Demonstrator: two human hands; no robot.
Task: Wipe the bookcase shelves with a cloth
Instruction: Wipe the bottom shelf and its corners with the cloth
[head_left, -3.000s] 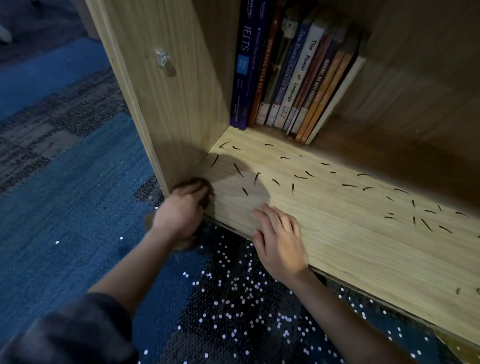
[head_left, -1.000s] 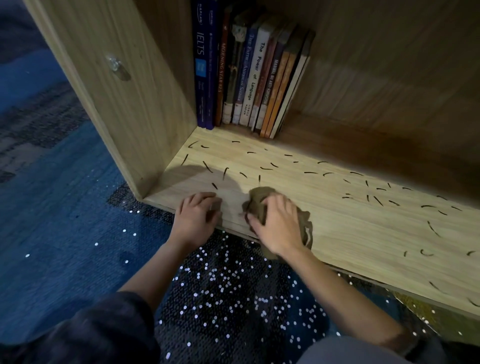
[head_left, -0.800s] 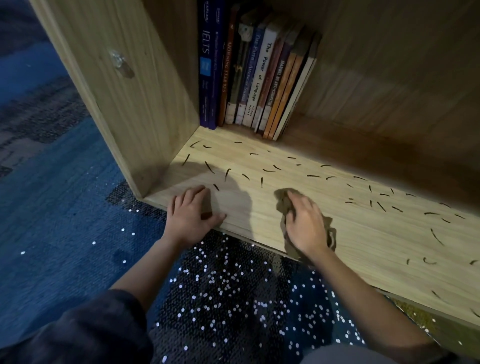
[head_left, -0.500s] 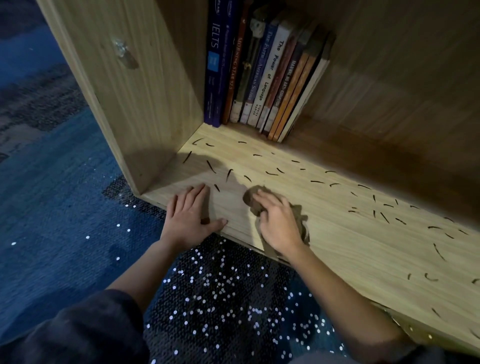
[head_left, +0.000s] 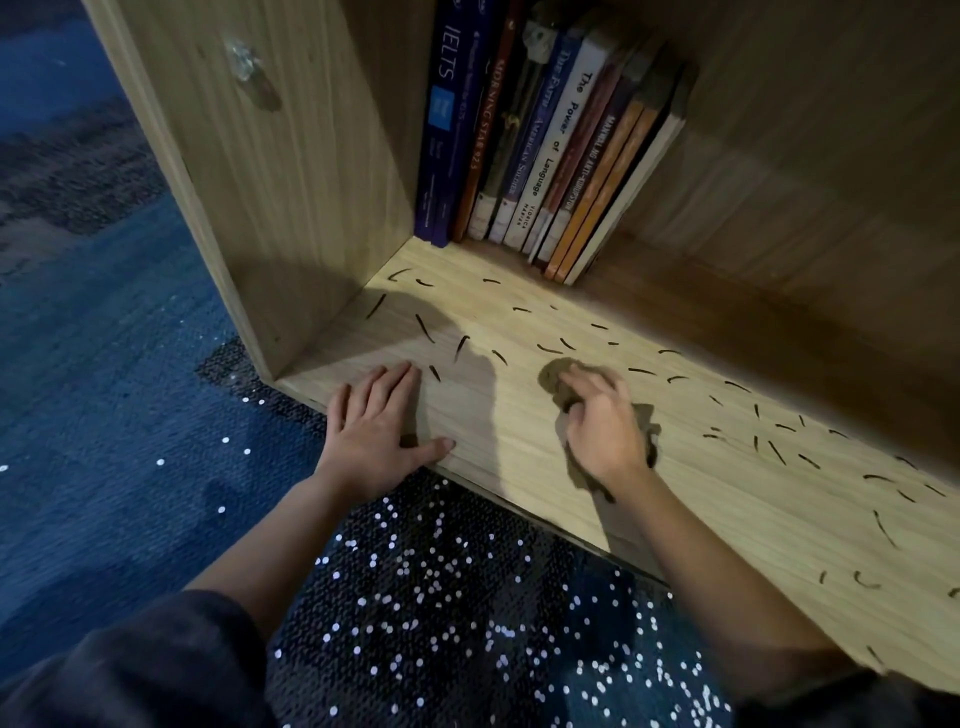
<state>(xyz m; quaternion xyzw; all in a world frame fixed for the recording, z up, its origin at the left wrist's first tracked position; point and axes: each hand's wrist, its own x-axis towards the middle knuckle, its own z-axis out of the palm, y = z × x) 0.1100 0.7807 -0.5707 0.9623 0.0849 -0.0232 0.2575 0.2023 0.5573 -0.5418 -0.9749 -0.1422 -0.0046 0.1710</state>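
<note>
The bottom shelf (head_left: 691, 483) of a light wooden bookcase lies in front of me, strewn with several short dark marks or bits. My right hand (head_left: 602, 431) presses a crumpled brown cloth (head_left: 555, 376) onto the shelf near its front edge, fingers curled over it. The cloth sticks out beyond my fingertips and beside my wrist. My left hand (head_left: 382, 431) rests flat on the shelf's front left corner, fingers spread, holding nothing.
A row of upright books (head_left: 540, 135) stands at the back left of the shelf. The bookcase side panel (head_left: 260, 171) rises on the left. Blue carpet (head_left: 104, 415) with white specks (head_left: 441, 597) covers the floor below the shelf edge.
The cloth passed from my left hand to my right hand. My right hand has been sliding it back and forth along the shelf front. My left hand flattened on the corner.
</note>
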